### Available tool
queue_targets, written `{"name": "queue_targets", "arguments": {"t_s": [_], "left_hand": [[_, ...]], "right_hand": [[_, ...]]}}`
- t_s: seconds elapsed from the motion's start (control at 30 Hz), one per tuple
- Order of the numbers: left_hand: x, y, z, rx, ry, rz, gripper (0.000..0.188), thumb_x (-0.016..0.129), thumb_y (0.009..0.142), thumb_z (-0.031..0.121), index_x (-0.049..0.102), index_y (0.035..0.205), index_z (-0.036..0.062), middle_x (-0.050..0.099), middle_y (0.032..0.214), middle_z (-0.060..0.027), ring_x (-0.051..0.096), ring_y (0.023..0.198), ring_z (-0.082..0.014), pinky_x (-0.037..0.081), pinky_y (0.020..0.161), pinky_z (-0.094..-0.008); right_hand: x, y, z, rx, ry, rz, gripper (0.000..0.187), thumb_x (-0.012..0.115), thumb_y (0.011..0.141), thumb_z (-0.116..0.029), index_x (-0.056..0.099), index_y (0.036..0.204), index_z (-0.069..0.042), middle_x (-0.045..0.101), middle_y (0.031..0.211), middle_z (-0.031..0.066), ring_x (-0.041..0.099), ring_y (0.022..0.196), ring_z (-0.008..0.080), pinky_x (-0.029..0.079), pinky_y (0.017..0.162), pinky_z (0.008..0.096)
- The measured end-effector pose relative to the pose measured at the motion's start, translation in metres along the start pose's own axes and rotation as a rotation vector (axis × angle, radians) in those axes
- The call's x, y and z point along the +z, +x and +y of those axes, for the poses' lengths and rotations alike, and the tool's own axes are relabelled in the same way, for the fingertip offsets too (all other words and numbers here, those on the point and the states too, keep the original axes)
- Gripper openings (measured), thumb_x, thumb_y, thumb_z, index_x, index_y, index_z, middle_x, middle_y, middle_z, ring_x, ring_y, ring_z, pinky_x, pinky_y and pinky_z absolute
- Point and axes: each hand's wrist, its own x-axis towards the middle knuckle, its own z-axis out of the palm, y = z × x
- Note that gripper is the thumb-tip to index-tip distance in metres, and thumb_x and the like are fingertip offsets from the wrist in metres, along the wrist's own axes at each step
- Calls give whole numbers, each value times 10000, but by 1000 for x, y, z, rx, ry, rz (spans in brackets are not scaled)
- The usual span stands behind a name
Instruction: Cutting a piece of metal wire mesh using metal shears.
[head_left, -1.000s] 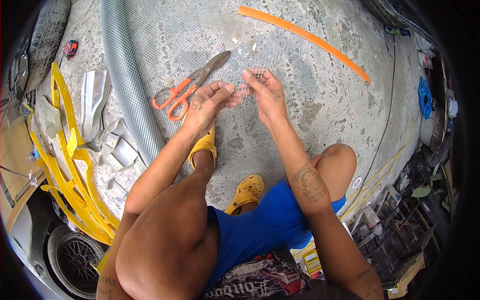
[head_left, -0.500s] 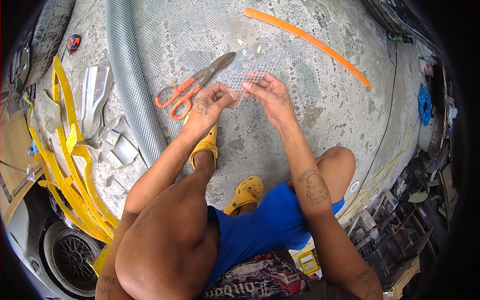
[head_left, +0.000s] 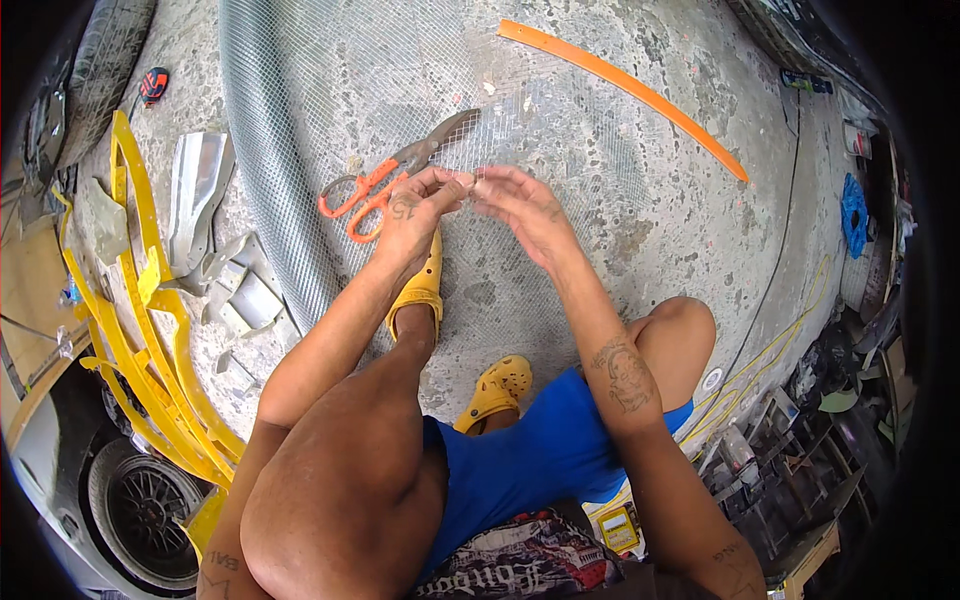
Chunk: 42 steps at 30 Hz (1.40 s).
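Observation:
A small piece of wire mesh (head_left: 462, 152) with a square grid stands up from my left hand (head_left: 422, 212), which pinches its lower edge between thumb and fingers. My right hand (head_left: 525, 215) meets the left at the fingertips, closed on the mesh's near edge; its fingers are a little blurred. Just left of and partly behind the mesh lies a pair of tin snips (head_left: 405, 165) with orange handles and dark blades. My left hand covers part of one handle. Under both hands spreads a flat sheet of wire mesh (head_left: 440, 290) on the concrete.
A long roll of mesh (head_left: 265, 150) runs along the left. Beyond it lie yellow curved strips (head_left: 140, 270), grey metal parts (head_left: 195, 195) and a tape measure (head_left: 153, 86). An orange curved strip (head_left: 630, 88) lies at far right. My feet wear yellow clogs (head_left: 420, 285).
My right hand has shifted left and its fingers now bunch at my left fingertips. The mesh piece has turned, showing less of its face. The view has moved slightly.

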Motion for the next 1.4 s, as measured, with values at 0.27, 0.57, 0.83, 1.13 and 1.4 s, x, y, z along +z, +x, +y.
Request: {"name": "queue_targets", "arguments": {"t_s": [0.27, 0.57, 0.83, 1.13, 1.4], "left_hand": [[-30, -1, 29, 74, 462, -119, 119, 612, 919, 116, 624, 957, 4, 677, 911, -58, 630, 842, -115, 500, 798, -277], [-27, 13, 82, 186, 690, -217, 227, 626, 930, 234, 640, 907, 9, 662, 775, -28, 582, 684, -95, 475, 623, -261], [-100, -3, 10, 337, 1515, 111, 331, 659, 811, 120, 505, 1062, -32, 523, 1029, -221, 575, 961, -386, 475, 781, -441], [-115, -5, -10, 306, 1593, 264, 326, 690, 770, 105, 526, 1025, -17, 577, 996, -211, 569, 941, -374, 476, 822, -435], [-118, -7, 1, 215, 1645, 192, 428, 767, 716, 212, 545, 1006, -12, 605, 997, -194, 589, 943, -366, 468, 833, -453]], "right_hand": [[9, -13, -86, 124, -955, -90, 352, 763, 807, -335, 689, 951, -23, 683, 907, 67, 624, 890, 139, 511, 819, 319], [6, 45, -99, -110, -1011, -391, 317, 713, 853, -257, 657, 1060, -24, 678, 894, 64, 634, 851, 134, 512, 808, 308], [-8, 38, -126, -183, -1033, -227, 320, 718, 849, -276, 627, 1095, -92, 678, 762, 28, 608, 690, 115, 488, 666, 281], [-4, 16, -147, -435, -926, -198, 263, 752, 811, -193, 649, 1034, -99, 654, 819, 32, 602, 732, 112, 486, 689, 280], [12, -57, -192, -1007, -984, 22, 155, 779, 705, -49, 722, 842, -93, 582, 967, 31, 573, 914, 129, 468, 788, 276]]}}
